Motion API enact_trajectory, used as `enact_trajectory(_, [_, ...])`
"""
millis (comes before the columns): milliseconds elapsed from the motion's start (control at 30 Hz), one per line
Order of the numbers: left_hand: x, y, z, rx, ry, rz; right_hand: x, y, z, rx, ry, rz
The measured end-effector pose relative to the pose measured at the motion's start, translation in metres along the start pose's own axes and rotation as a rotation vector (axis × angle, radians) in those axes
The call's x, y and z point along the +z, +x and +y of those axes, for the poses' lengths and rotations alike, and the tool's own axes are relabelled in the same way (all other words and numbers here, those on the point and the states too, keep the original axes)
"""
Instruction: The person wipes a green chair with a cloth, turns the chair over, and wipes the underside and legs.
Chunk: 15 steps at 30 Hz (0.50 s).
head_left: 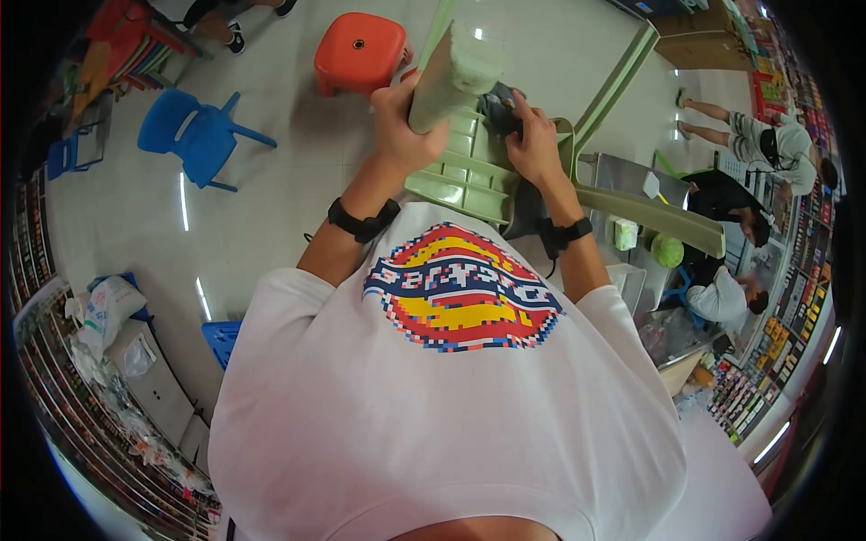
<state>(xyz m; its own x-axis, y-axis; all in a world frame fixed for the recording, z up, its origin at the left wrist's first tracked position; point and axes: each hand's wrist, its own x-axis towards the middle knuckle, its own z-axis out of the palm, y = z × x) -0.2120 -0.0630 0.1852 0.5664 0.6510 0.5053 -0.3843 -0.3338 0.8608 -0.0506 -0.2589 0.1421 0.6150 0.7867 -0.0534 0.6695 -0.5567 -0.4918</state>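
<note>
A pale green plastic chair or stool (465, 167) is tipped over in front of me, its ribbed underside and splayed legs facing up. My left hand (406, 126) is wrapped around one thick leg (451, 77), whose end points toward me. Over the ribbed underside, my right hand (534, 140) is closed on a dark grey cloth (499, 106). The fingertips of that hand are partly hidden by the cloth. More dark material (525, 207) shows beneath my right wrist.
On the tiled floor stand a red stool (361, 50) and a small blue chair (194, 135). To the right, people sit at a metal table (636, 171) near a green cabbage (667, 251); another person (776, 144) stands beyond. Stocked shelves (794, 334) line the right side.
</note>
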Motion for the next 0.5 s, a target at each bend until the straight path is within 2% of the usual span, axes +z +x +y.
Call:
enact_trajectory(67, [-0.003, -0.002, -0.003, -0.007, 0.009, -0.011, -0.001, -0.011, 0.001, -0.227, -0.246, 0.110])
enact_trajectory(200, [-0.001, 0.001, 0.005, 0.048, 0.056, -0.019, -0.014, -0.015, 0.006, -0.229, -0.441, 0.114])
enact_trajectory(233, [0.000, 0.005, 0.006, 0.054, 0.056, -0.009, -0.017, -0.014, 0.008, -0.192, -0.483, 0.042])
enact_trajectory(300, [-0.003, 0.005, 0.008, 0.001, 0.115, -0.151, -0.022, -0.016, 0.005, -0.168, -0.524, -0.041])
enact_trajectory(367, [-0.002, 0.005, 0.008, -0.007, 0.105, -0.115, -0.029, -0.020, -0.001, 0.239, -0.321, 0.180])
enact_trajectory(400, [-0.002, 0.005, 0.007, -0.008, 0.091, -0.086, -0.027, -0.022, 0.019, 0.232, -0.321, 0.173])
enact_trajectory(467, [-0.006, 0.003, 0.003, -0.025, 0.075, -0.077, -0.020, -0.026, 0.070, 0.592, 0.568, 0.694])
enact_trajectory(500, [-0.007, 0.001, 0.001, -0.040, 0.053, -0.075, -0.026, -0.026, 0.060, 0.595, 0.565, 0.690])
